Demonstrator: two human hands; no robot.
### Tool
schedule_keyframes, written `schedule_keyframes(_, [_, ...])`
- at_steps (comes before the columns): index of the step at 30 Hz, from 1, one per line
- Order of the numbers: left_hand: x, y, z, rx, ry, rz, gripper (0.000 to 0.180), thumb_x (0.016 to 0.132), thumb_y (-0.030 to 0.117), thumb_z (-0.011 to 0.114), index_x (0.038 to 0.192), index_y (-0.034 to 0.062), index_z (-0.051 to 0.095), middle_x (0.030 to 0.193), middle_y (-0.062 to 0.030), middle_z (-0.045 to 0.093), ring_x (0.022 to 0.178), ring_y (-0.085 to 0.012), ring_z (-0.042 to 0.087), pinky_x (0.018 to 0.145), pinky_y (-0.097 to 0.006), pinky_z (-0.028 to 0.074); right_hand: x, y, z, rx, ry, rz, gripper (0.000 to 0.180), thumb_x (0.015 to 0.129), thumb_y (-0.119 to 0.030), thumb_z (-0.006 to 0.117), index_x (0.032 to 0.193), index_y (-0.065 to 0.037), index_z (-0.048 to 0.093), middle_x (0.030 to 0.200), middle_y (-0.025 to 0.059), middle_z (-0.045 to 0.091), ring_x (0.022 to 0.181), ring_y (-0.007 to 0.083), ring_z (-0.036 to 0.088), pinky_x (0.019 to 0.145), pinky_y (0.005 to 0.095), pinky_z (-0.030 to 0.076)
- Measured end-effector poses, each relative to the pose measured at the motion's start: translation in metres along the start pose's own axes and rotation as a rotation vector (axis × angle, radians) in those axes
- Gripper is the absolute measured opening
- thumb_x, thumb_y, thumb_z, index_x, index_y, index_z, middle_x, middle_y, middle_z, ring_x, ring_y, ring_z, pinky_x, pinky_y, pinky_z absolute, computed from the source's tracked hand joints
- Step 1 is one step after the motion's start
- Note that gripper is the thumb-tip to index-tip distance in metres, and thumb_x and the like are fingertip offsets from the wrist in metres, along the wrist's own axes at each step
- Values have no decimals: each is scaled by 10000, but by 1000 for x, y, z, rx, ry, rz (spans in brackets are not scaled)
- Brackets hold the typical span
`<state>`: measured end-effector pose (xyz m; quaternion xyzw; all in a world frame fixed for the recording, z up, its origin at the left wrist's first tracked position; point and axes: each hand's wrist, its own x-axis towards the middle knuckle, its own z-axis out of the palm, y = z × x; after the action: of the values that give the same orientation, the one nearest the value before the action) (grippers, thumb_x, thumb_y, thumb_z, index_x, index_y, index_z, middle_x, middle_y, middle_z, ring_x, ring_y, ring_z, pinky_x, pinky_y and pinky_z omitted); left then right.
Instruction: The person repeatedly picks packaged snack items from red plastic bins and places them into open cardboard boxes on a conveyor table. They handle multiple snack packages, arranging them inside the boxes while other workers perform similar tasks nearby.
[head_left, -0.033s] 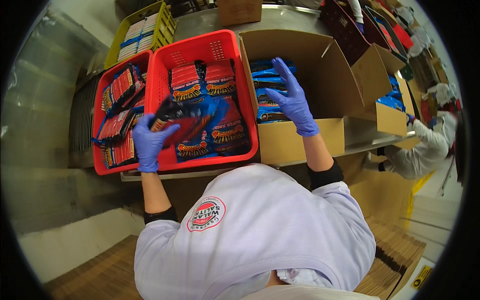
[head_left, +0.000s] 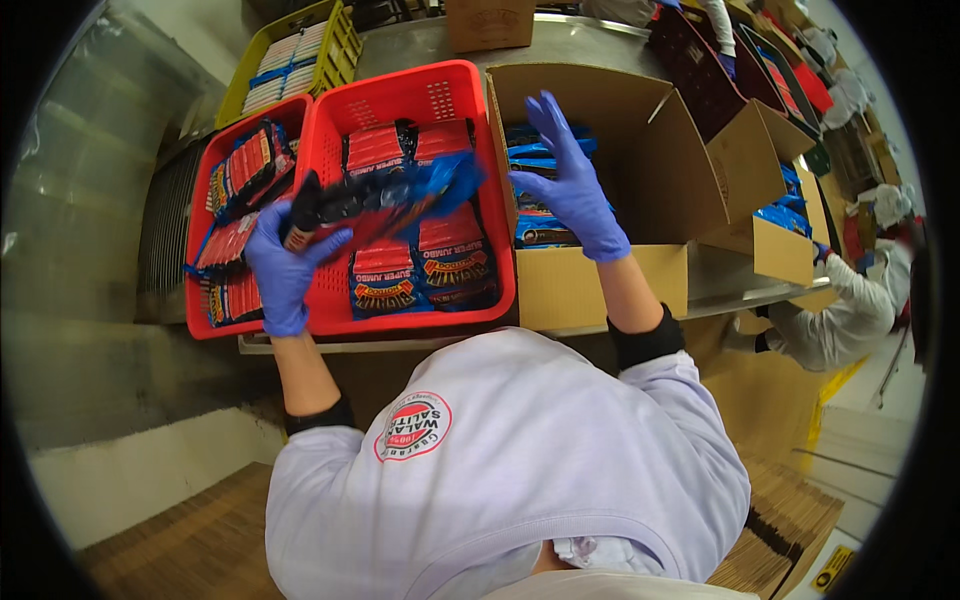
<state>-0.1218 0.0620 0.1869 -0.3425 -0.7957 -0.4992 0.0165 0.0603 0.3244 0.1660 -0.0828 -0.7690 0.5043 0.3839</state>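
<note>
My left hand [head_left: 283, 270], in a blue glove, grips one end of a pack of hot dogs [head_left: 405, 205] in blue, black and red film. Motion blurs the pack, which is tilted above the large red crate [head_left: 325, 215]. Below it, more hot dog packs [head_left: 458, 268] lie in rows in that crate. My right hand [head_left: 585, 205], also gloved, holds nothing. Its fingers are spread over the left part of an open cardboard box [head_left: 605, 290], where several blue packs [head_left: 540, 232] stand in a row along the wall.
A second red crate [head_left: 200, 305] with hot dog packs adjoins on the left. Behind it stands a yellow-green crate [head_left: 350, 45] of packs. A closed carton [head_left: 490, 25] sits at the back of the metal table [head_left: 590, 45]. On the right, co-workers [head_left: 850, 300] handle another open box [head_left: 785, 250].
The pack has swung up and a little to the right at its far end. My left hand has shifted slightly left and up; my right hand has moved slightly left and up, still spread.
</note>
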Motion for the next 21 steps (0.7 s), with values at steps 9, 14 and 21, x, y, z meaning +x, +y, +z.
schedule_keyframes(9, [57,66,112,-568,-150,182,552,628,208,767,1082,7,526,959,-91,588,946,-161,525,843,-305,408,94,-53,-81,165,-249,-180,530,496,-14,779,985,-61,581,965,60,614,893,167,585,779,282,484])
schedule_keyframes(14, [77,-95,200,-91,247,0,757,713,432,669,1189,-78,375,1121,-219,465,1056,-261,447,885,-348,374,85,-98,-131,-640,-432,-139,578,454,-31,794,989,-77,583,970,56,606,888,198,575,806,285,459])
schedule_keyframes(21, [37,-276,254,-1071,-94,-1435,832,764,646,421,1274,19,227,1262,-261,310,1054,-410,442,809,-459,473,6,-7,-122,-1410,-1024,104,308,482,-161,726,760,-96,611,697,95,610,690,285,607,613,371,477])
